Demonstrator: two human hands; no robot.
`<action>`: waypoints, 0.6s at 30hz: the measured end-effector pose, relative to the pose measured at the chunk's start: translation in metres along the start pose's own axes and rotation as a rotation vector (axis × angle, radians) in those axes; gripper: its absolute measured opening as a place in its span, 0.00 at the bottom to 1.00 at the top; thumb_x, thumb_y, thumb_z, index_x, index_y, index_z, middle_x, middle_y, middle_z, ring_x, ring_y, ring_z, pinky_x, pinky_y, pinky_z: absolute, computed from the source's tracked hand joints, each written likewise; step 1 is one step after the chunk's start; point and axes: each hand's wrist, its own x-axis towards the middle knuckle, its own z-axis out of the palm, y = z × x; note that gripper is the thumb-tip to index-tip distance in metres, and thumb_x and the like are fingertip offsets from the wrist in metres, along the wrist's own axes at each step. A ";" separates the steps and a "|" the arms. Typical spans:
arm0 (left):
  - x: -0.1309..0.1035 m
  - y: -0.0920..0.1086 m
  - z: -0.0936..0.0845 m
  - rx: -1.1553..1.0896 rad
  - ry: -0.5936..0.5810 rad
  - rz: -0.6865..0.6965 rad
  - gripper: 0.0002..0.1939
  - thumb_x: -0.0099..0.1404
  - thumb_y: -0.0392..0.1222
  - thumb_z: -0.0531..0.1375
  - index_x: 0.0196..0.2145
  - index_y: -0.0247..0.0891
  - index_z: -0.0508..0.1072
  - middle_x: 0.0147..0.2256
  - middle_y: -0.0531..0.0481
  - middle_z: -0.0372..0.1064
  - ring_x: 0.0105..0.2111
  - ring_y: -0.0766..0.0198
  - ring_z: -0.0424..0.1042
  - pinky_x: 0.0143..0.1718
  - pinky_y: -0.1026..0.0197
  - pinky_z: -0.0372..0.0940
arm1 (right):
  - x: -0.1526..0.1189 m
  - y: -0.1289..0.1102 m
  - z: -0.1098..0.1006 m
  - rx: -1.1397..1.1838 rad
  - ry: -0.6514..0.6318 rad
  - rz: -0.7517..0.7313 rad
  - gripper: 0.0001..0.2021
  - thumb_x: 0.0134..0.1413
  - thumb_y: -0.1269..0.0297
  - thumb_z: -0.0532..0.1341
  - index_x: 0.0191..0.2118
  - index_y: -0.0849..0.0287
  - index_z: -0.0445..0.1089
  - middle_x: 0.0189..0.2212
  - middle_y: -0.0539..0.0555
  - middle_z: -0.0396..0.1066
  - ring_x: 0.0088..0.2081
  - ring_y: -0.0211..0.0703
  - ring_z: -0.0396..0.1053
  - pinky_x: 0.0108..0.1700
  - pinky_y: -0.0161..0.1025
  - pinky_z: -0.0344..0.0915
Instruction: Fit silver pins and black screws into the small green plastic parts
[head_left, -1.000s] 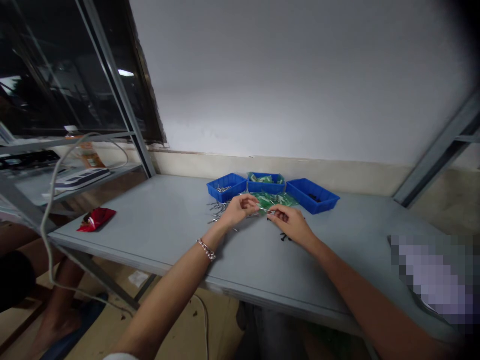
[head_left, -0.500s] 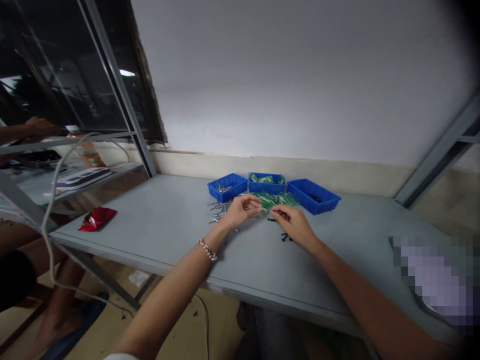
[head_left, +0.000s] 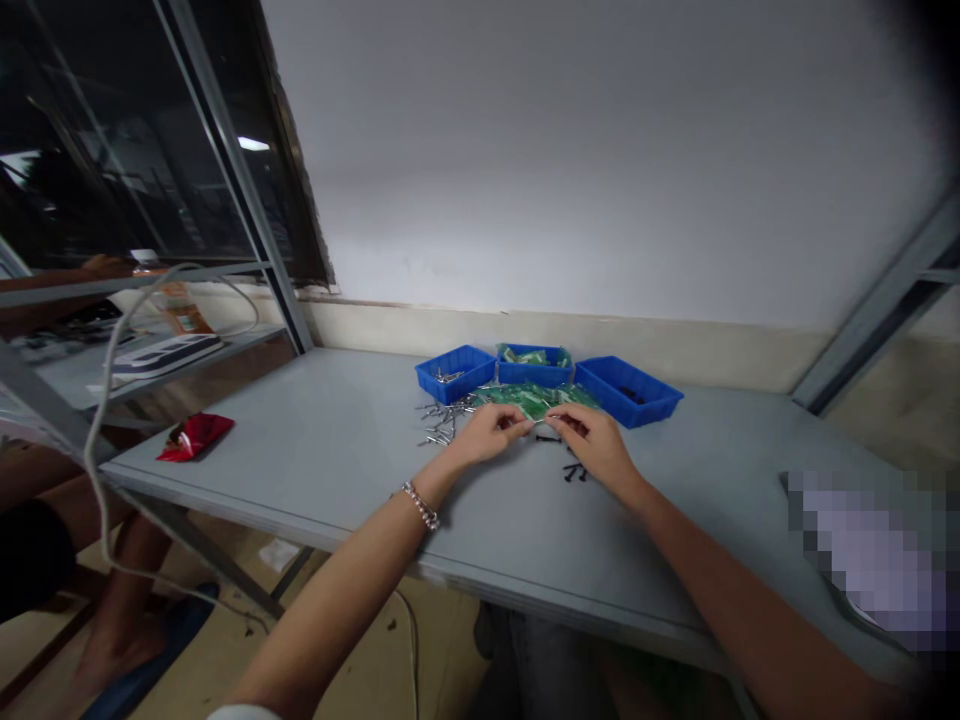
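My left hand, with a beaded bracelet at the wrist, pinches a small, thin, pale piece that is too small to name. The fingertips of my right hand close on its other side, so the two hands nearly meet over the table. Just beyond them lie green-printed clear plastic bags in a heap. Silvery screws are scattered left of my left hand. Several black screws lie under and beside my right hand.
Three blue bins stand along the wall: the left bin with silvery screws, the middle bin with green bags, the right bin with dark pieces. A red packet lies at the table's left. Another person sits further left.
My hands have come slightly closer together and a little lower, with the small piece still between the fingertips. The co-worker's hand at the far left has shifted.
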 end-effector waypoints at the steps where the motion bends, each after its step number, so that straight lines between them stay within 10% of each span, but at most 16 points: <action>1: 0.000 0.001 0.000 0.002 0.013 0.001 0.13 0.59 0.45 0.54 0.24 0.33 0.70 0.20 0.52 0.60 0.22 0.69 0.55 0.25 0.64 0.51 | 0.000 0.001 0.000 0.002 0.000 0.002 0.09 0.51 0.62 0.55 0.31 0.59 0.71 0.23 0.51 0.68 0.23 0.37 0.61 0.26 0.34 0.58; 18: 0.000 -0.002 -0.003 0.044 0.037 0.031 0.11 0.59 0.43 0.54 0.26 0.34 0.71 0.21 0.52 0.62 0.21 0.69 0.56 0.23 0.65 0.51 | 0.000 0.004 0.001 -0.074 -0.089 -0.020 0.08 0.51 0.62 0.56 0.30 0.58 0.70 0.23 0.51 0.67 0.23 0.37 0.61 0.27 0.35 0.57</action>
